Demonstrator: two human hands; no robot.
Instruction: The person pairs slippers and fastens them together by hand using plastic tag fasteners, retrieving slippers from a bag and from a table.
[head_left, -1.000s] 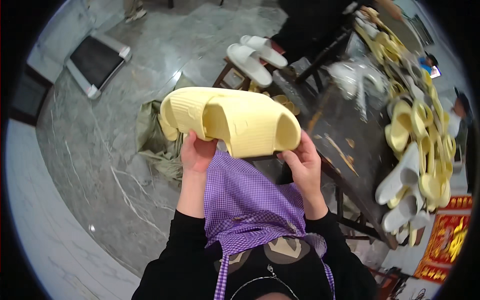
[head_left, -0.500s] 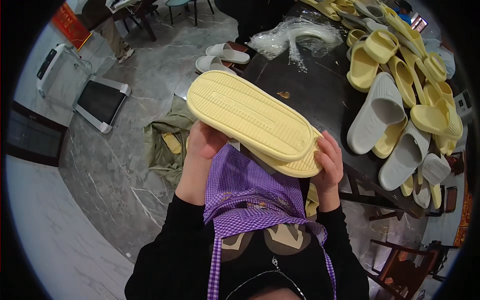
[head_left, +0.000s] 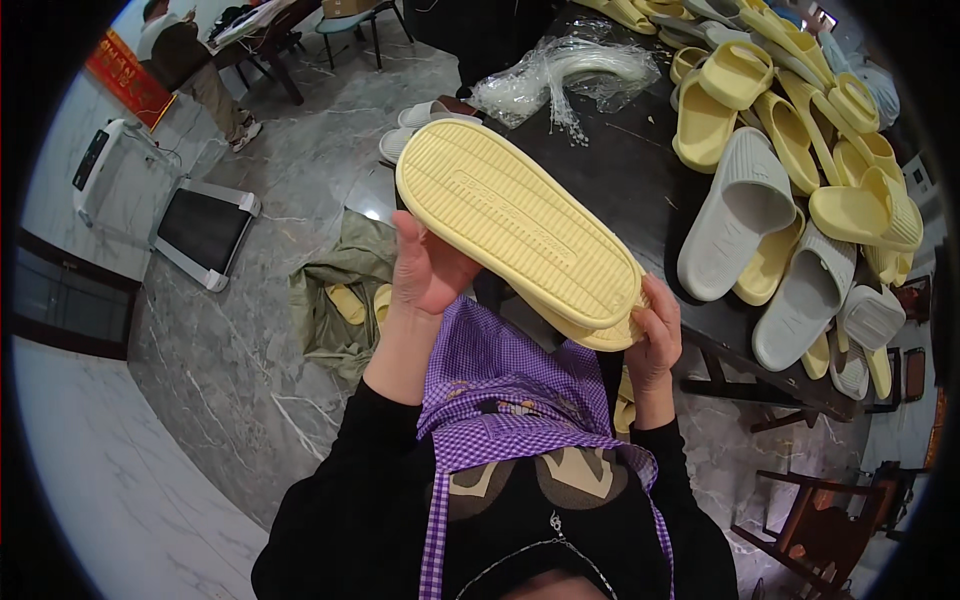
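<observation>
Slippers (head_left: 520,225) beside black table (head_left: 612,172), grey marbled floor (head_left: 305,175) below

Two yellow slippers (head_left: 520,225), sole-up, in the right grip (head_left: 656,335)

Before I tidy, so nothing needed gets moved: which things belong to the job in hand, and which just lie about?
Likely the job:
- yellow slippers in right hand
- slipper pile on table

Apparently lying about:
- black-topped floor platform
- teal chair
- cardboard box

– How is the upper yellow slipper (head_left: 520,225) lying?
– Held aloft, its ribbed sole is facing up, sloping down rightward.
– And beneath?
– The lower yellow slipper (head_left: 600,338) is showing mainly its edge.
</observation>
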